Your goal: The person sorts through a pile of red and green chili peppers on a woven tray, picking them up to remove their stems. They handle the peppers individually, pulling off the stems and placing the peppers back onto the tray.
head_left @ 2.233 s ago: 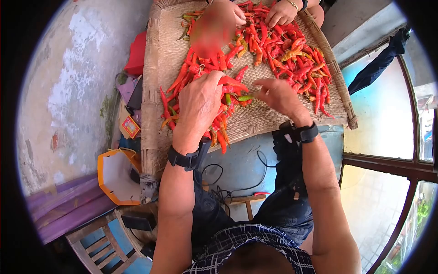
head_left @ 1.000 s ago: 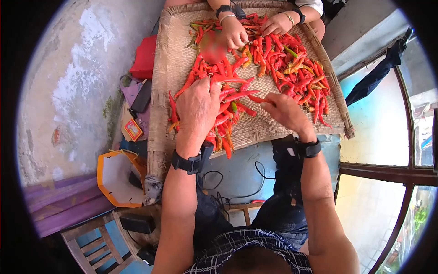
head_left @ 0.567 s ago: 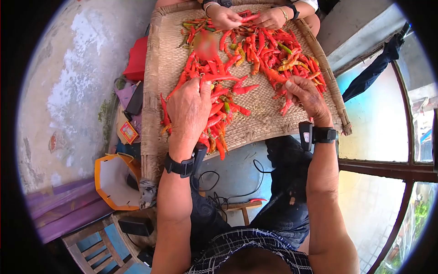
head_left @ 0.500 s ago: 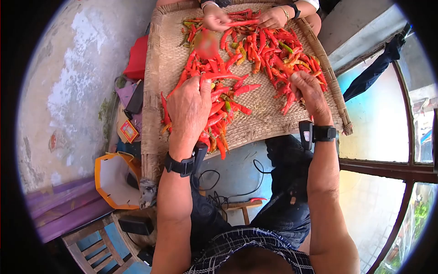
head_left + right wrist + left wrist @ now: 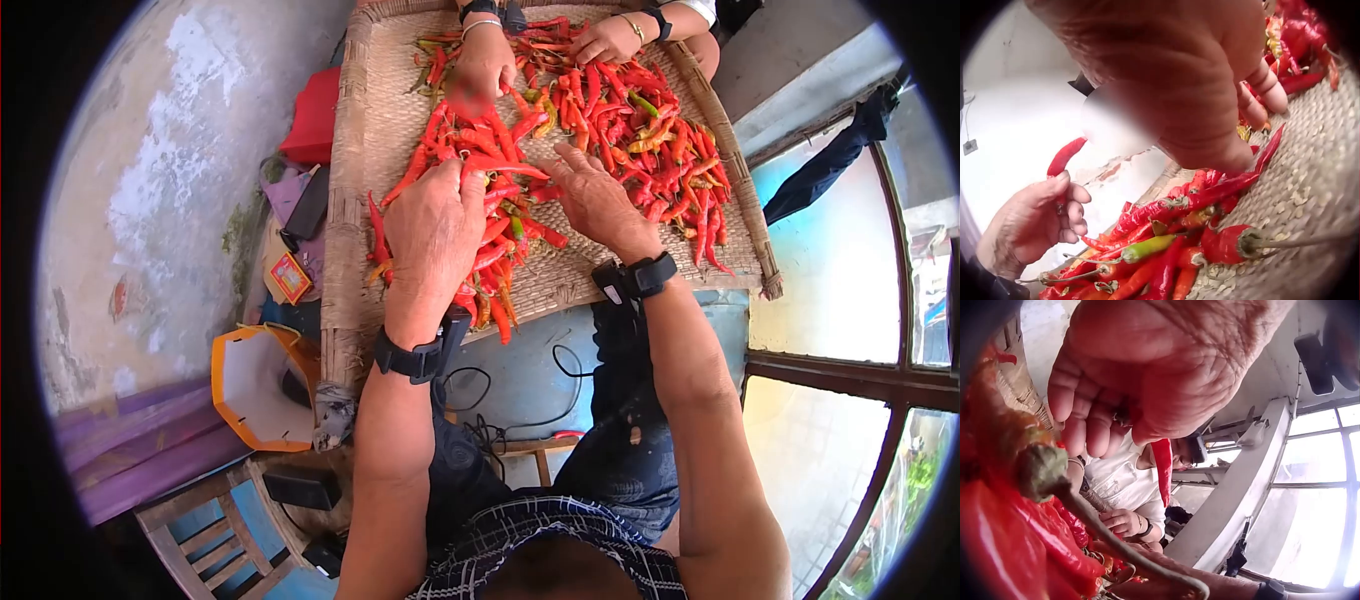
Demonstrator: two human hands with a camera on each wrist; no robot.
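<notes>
My left hand [image 5: 435,225] pinches a red chili pepper [image 5: 512,168] by its stem end, above the left heap of chilies [image 5: 495,255]. In the left wrist view this chili [image 5: 1163,472] hangs tip down below the curled fingers. My right hand [image 5: 607,207] reaches over bare weave between the two heaps, palm down, fingers relaxed. The right wrist view has its thumb right at a red chili [image 5: 1270,150] lying at the heap's edge, its fingers apart from it. A green chili [image 5: 1147,248] lies among the red ones.
The woven tray [image 5: 345,240] has a raised rim. A larger heap of chilies [image 5: 640,150] covers its right side. Across it, another person's hands [image 5: 487,55] work among chilies. An orange-rimmed box [image 5: 262,385] stands at left, windows [image 5: 820,310] at right.
My right hand picked up a red chili, carried it to the right heap and let it go, then came back left. My left hand kept its chili throughout. The other person's hands moved apart.
</notes>
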